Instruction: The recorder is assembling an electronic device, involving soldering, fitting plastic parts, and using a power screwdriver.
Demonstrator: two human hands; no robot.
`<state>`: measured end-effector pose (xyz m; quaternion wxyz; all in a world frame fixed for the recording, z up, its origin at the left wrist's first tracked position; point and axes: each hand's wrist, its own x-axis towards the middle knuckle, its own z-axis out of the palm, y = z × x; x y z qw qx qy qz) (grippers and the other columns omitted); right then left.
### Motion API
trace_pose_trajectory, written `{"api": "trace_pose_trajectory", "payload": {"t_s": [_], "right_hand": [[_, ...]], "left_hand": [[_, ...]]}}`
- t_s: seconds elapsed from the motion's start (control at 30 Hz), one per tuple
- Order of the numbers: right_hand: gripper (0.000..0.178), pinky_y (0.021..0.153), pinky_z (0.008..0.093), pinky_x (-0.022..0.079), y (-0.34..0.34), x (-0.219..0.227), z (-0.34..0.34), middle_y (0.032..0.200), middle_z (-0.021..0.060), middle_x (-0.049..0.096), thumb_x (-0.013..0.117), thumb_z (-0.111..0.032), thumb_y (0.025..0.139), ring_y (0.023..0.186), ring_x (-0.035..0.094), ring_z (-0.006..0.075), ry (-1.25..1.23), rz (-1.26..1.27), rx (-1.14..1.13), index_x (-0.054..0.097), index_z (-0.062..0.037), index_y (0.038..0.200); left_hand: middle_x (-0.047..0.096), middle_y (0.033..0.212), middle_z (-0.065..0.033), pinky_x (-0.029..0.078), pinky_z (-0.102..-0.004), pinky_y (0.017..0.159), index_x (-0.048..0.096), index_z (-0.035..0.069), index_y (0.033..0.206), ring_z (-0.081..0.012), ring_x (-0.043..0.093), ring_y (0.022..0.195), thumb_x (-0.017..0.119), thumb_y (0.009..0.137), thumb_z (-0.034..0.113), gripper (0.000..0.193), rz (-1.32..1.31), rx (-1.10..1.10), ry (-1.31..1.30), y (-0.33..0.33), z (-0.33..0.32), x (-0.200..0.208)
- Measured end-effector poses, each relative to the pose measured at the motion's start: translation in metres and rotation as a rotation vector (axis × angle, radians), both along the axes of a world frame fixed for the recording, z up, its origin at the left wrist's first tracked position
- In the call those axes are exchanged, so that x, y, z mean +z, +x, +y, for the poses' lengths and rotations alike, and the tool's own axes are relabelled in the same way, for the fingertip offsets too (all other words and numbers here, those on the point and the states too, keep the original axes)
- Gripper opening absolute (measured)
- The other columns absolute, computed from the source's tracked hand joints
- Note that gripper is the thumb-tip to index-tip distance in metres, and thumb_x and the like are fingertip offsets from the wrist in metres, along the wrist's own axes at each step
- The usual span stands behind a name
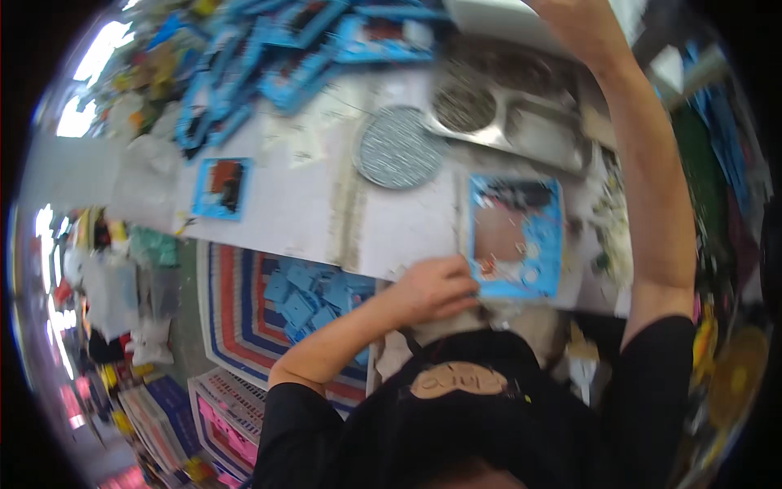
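Note:
A blue rectangular tray [539, 244] lies on the table in front of me, with dark and brownish-pink pieces in it. My left hand [440, 288] is at its near left corner, fingers curled in. Whether they pinch the tray's edge or something small is too blurred to tell. Stretched far forward, my right arm brings my right hand [566, 12] to a white box [509, 15] at the top edge. The picture cuts off its fingers. Behind the tray are a round grey dish [399, 147] of thin shiny pieces and a metal compartment tray [489, 134] with small dark pieces.
Many filled blue packs [301, 69] are heaped at the far left. A smaller blue pack [221, 189] lies on the table's left part. Below the table edge, a striped woven bag or basket [232, 306] holds blue pieces [305, 297]. Crates stand on the floor at left.

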<state>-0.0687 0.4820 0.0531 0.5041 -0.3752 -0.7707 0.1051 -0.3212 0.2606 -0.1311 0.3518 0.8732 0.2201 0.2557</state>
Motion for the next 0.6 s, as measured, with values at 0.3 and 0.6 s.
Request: {"api": "trace_pose_trajectory", "payload": {"t_s": [0.3, 0.6], "right_hand": [[0.021, 0.080, 0.0367, 0.051, 0.066, -0.092, -0.222, 0.091, 0.0070, 0.062, 0.078, -0.005, 0.076, 0.092, 0.060, 0.0248, -0.709, -0.371, 0.236, 0.072, -0.0064, 0.096], [0.022, 0.092, 0.0452, 0.045, 0.059, -0.132, -0.239, 0.099, 0.0009, 0.066, 0.081, -0.013, 0.069, 0.102, 0.056, 0.0293, -0.291, -0.531, 0.183, 0.070, -0.0127, 0.089]], "left_hand": [[0.059, 0.088, -0.0075, 0.052, -0.0378, 0.062, 0.070, 0.010, 0.098, -0.0275, 0.063, 0.075, 0.083, 0.077, 0.013, 0.025, -0.018, 0.043, -0.011, 0.009, -0.003, 0.003], [0.059, 0.088, -0.0077, 0.052, -0.0370, 0.062, 0.071, 0.009, 0.097, -0.0263, 0.063, 0.073, 0.084, 0.074, 0.011, 0.026, -0.006, 0.079, 0.007, 0.005, -0.006, 0.004]]}}
